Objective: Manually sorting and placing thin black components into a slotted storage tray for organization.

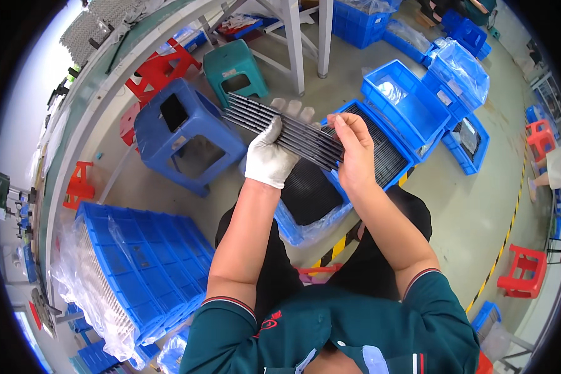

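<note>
The landmark is the stack of dark flat strips, held in the air above the blue crate that is filled with more dark strips.

The stack's long axis runs from upper left, over the blue stool, down to lower right.

The left hand, in a white glove, supports the stack from beneath at mid-length; its fingers are curled round the far edge, with the fingertips showing beyond it.

The right hand, bare, is at the stack's lower right end, thumb and fingers pressed together on the strip ends.

Both hands touch the stack; the right hand is nearer the crate.
</note>
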A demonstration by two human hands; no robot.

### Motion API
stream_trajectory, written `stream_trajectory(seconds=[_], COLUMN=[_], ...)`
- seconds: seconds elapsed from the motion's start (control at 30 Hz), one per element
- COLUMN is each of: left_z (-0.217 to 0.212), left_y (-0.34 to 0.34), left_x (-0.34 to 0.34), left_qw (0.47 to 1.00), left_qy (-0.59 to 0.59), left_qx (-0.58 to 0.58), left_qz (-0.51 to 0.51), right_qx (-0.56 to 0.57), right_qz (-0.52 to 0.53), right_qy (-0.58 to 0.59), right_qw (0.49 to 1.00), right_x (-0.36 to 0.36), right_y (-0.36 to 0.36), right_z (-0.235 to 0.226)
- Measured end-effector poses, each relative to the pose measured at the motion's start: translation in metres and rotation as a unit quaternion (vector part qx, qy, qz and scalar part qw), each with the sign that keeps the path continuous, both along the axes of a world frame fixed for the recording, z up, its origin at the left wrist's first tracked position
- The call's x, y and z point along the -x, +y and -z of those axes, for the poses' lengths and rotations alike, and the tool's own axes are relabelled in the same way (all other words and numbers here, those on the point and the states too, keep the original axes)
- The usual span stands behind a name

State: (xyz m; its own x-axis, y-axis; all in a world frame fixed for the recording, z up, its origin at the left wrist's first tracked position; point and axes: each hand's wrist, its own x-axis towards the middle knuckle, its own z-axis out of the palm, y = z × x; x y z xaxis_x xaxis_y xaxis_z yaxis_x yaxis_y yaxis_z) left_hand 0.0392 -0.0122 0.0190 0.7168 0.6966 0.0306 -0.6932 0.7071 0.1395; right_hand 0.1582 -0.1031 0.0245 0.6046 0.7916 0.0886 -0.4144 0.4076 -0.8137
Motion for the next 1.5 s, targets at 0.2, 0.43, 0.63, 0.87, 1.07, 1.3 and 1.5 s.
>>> stream_trajectory(seconds=[0.2, 0.43, 0.63, 0.87, 1.07, 1.3, 1.5], left_z=[0.007, 0.005, -0.003, -0.002, 0.003, 0.010, 0.002], left_y=[-0.003, -0.001, 0.005, 0.009, 0.010, 0.017, 0.015], left_x=[0.002, 0.009, 0.025, 0.043, 0.052, 0.053, 0.054], left_qw=[0.998, 0.995, 0.990, 0.994, 0.999, 0.997, 0.996], left_qy=[-0.012, 0.051, 0.113, 0.088, 0.007, -0.050, -0.044], left_qx=[0.059, 0.073, 0.064, 0.017, -0.029, -0.055, -0.058], left_qz=[-0.016, -0.046, -0.059, -0.066, -0.034, -0.038, -0.050], right_qx=[0.044, 0.050, 0.042, 0.102, 0.135, 0.157, 0.176], right_qz=[0.002, -0.015, 0.013, -0.082, -0.069, -0.164, -0.209], right_qy=[0.041, 0.036, -0.022, -0.195, -0.225, -0.121, -0.100], right_qw=[0.998, 0.998, 0.999, 0.972, 0.963, 0.966, 0.957], right_x=[0.008, 0.020, 0.006, -0.012, -0.017, -0.006, 0.003], right_y=[0.012, 0.016, 0.009, -0.019, -0.026, -0.026, -0.025], right_z=[0.003, 0.009, -0.003, -0.024, -0.021, -0.001, 0.001])
